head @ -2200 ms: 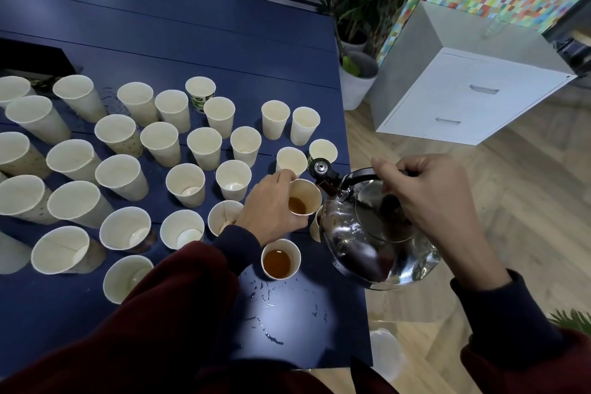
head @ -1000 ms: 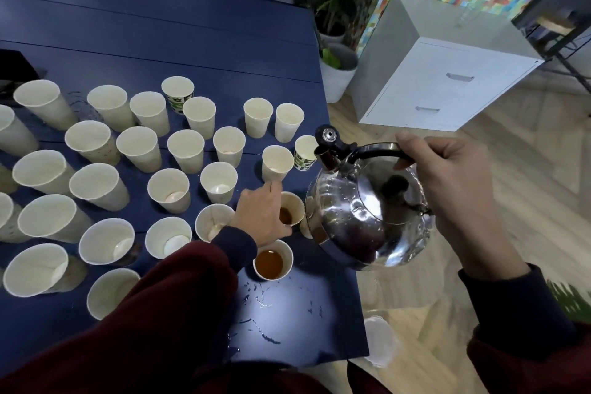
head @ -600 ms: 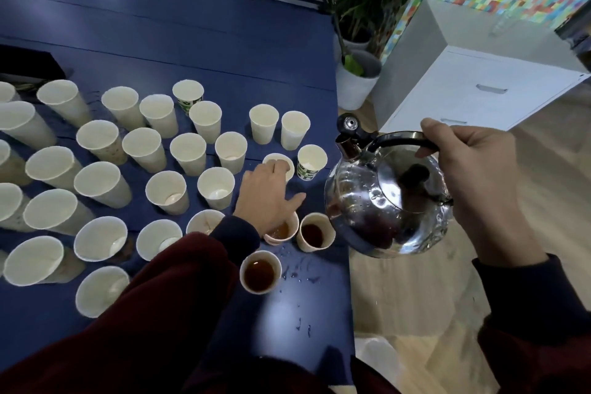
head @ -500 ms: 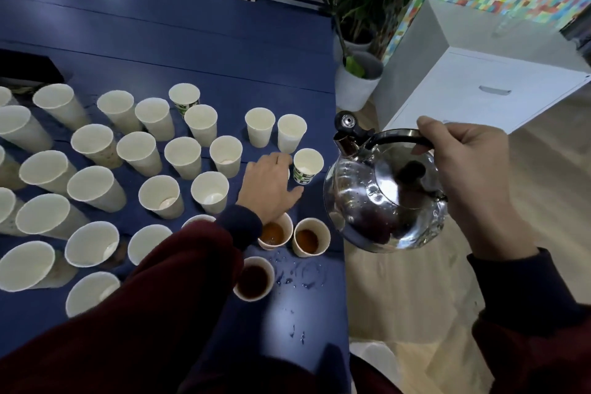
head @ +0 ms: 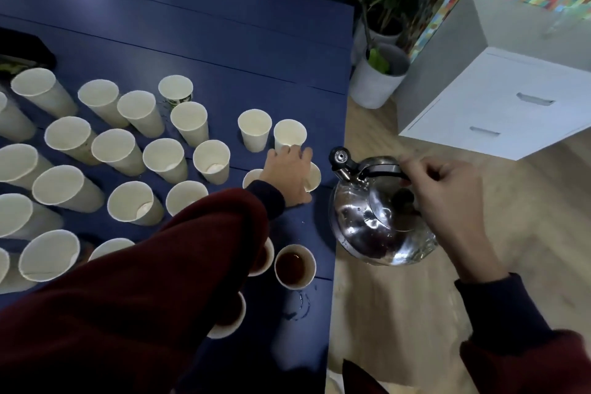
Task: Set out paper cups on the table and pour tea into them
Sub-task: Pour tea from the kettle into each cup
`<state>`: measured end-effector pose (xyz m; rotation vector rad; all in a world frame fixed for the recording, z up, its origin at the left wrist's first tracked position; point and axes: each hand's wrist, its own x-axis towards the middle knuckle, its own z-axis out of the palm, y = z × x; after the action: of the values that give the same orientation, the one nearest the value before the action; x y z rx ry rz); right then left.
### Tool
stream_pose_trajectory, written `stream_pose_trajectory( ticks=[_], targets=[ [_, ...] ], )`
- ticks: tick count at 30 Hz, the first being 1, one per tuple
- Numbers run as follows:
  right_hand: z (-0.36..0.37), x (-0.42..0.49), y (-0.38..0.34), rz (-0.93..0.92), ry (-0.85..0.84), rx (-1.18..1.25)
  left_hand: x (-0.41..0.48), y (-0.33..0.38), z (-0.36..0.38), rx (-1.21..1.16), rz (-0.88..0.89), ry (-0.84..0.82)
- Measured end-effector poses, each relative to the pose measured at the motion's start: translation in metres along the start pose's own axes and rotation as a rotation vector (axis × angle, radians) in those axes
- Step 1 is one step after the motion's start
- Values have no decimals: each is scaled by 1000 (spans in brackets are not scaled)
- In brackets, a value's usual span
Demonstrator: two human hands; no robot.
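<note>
Several empty white paper cups (head: pixel 115 150) stand in rows on the dark blue table (head: pixel 224 51). My left hand (head: pixel 289 176) reaches over the table's right side, fingers and thumb wrapped round an empty paper cup (head: pixel 315 176). A cup of brown tea (head: pixel 294 269) stands near the front right edge. Two more tea cups (head: pixel 263 257) are partly hidden under my red sleeve. My right hand (head: pixel 447 195) grips the black handle of a shiny steel kettle (head: pixel 377 224), held upright just off the table's right edge, its spout toward the cups.
Spilled drops (head: pixel 297 307) lie on the table near the front right. Beyond the right edge are wooden floor, a white drawer cabinet (head: pixel 499 105) and a white plant pot (head: pixel 377 80). A dark object (head: pixel 25 51) sits at the far left.
My left hand let go of the filled cup and reached farther to an empty cup by the right edge. The kettle tipped back upright and drew away to the right.
</note>
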<state>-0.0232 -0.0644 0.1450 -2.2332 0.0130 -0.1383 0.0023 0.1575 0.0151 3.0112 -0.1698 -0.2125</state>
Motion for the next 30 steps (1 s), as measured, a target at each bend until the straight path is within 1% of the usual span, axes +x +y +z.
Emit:
stream_pose_trajectory(
  ticks=[4, 6, 9, 14, 20, 30],
  targets=[
    [6, 6, 12, -11, -50, -16, 3, -2, 6, 11, 10, 47],
    [10, 9, 16, -15, -69, -19, -1, -2, 10, -22, 35, 89],
    [13, 10, 20, -47, -86, -45, -11, -3, 13, -97, 82, 107],
    [17, 8, 23, -64, -138, -112, -24, -8, 16, -147, 105, 57],
    [19, 3, 21, -48, -189, -143, -28, -7, 18, -160, 99, 48],
    [17, -2, 23, -9, -171, -205, -27, -9, 24, -147, 105, 68]
  ],
)
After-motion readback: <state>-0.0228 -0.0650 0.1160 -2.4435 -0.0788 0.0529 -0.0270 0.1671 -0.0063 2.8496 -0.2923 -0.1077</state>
